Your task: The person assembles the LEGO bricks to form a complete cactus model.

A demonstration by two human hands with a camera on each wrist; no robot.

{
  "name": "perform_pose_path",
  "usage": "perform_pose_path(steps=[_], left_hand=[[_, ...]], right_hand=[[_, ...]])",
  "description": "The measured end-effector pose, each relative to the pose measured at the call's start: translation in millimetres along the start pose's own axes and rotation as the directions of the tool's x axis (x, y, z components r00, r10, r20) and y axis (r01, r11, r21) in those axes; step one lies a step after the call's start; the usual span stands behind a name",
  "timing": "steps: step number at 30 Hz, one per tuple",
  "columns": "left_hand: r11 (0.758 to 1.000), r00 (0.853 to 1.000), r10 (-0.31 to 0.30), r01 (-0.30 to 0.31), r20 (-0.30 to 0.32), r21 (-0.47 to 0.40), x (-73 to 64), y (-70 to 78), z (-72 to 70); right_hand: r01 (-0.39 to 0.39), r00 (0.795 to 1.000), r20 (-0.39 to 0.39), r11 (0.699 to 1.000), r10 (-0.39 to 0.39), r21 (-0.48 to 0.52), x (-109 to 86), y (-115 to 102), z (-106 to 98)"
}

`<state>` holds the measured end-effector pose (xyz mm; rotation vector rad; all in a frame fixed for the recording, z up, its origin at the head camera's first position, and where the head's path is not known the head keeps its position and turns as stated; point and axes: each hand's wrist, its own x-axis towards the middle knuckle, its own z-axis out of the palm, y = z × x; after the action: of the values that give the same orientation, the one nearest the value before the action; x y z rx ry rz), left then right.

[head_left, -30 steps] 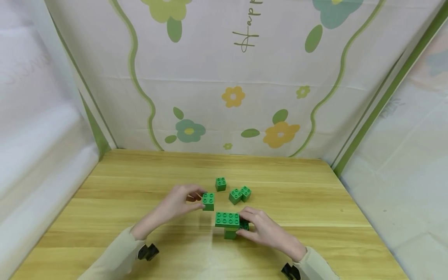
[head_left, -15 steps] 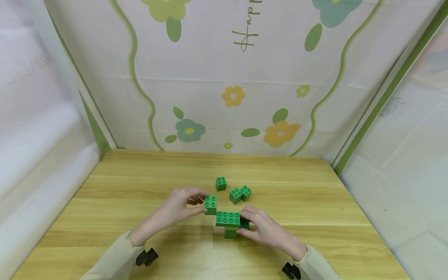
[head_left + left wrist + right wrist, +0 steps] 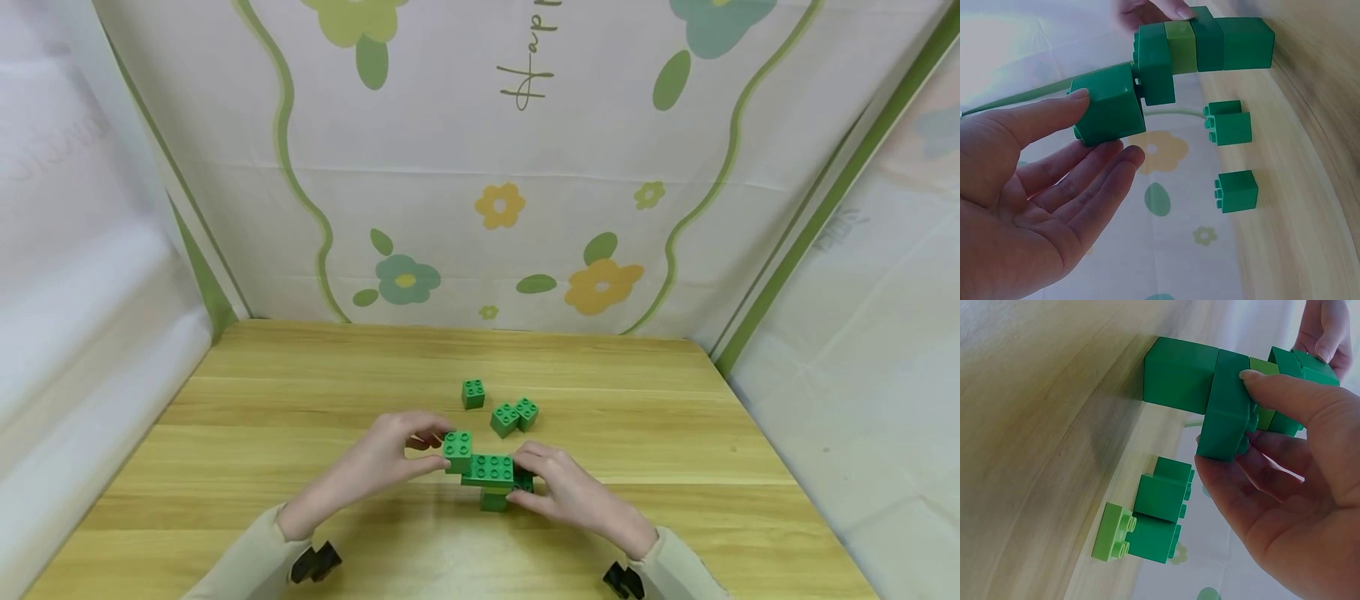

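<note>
My left hand (image 3: pixel 390 454) pinches a square green toy brick (image 3: pixel 457 464) between thumb and fingers. That brick overlaps the left end of the long studded brick (image 3: pixel 495 472) topping a small stack. Whether it is pressed down fully, I cannot tell; in the left wrist view a narrow gap shows beside the held brick (image 3: pixel 1110 103). With thumb and fingers my right hand (image 3: pixel 566 493) grips the stack's lower long brick (image 3: pixel 1229 406) at its right end. Between the two long bricks sits a light green brick (image 3: pixel 1180 48). A square green brick (image 3: pixel 1180 375) forms the base.
Behind the stack lie loose green bricks: a single one (image 3: pixel 473 395) and a pair close together (image 3: pixel 506 421). A light green flat brick (image 3: pixel 1112 531) lies near them in the right wrist view. Flowered cloth (image 3: pixel 450 250) walls surround the wooden table (image 3: pixel 300 375).
My left hand has moved right and slightly toward me, taking its brick from beside the stack to over the top brick's left end. My right hand and the stack stay put.
</note>
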<state>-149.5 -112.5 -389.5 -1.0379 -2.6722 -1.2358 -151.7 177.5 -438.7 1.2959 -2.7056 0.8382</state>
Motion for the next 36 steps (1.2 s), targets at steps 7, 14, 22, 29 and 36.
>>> perform_pose_path(steps=[7,14,22,29,36], left_hand=[[1.0,1.0,0.011,-0.011,-0.004,-0.005,-2.1,1.0,0.7],[0.999,1.0,0.026,-0.026,-0.007,0.019,-3.9,2.5,2.0],[0.998,0.998,0.054,-0.053,-0.019,0.039,-4.8,2.5,3.7],[0.999,0.999,0.04,-0.04,-0.01,0.035,-5.1,2.6,3.5],[1.0,1.0,0.022,-0.022,-0.001,0.014,-4.7,3.2,2.9]], right_hand=[[0.0,1.0,-0.002,1.0,0.0,0.007,-0.1,0.1,-0.1],[0.02,1.0,-0.011,1.0,-0.02,-0.004,-0.5,1.9,0.6],[0.015,1.0,-0.003,1.0,-0.015,0.0,-0.5,1.7,0.7],[0.005,0.999,-0.036,0.998,-0.007,-0.06,-1.8,-2.5,-0.3],[-0.002,0.994,-0.111,1.0,0.001,-0.013,-1.0,-8.6,-3.2]])
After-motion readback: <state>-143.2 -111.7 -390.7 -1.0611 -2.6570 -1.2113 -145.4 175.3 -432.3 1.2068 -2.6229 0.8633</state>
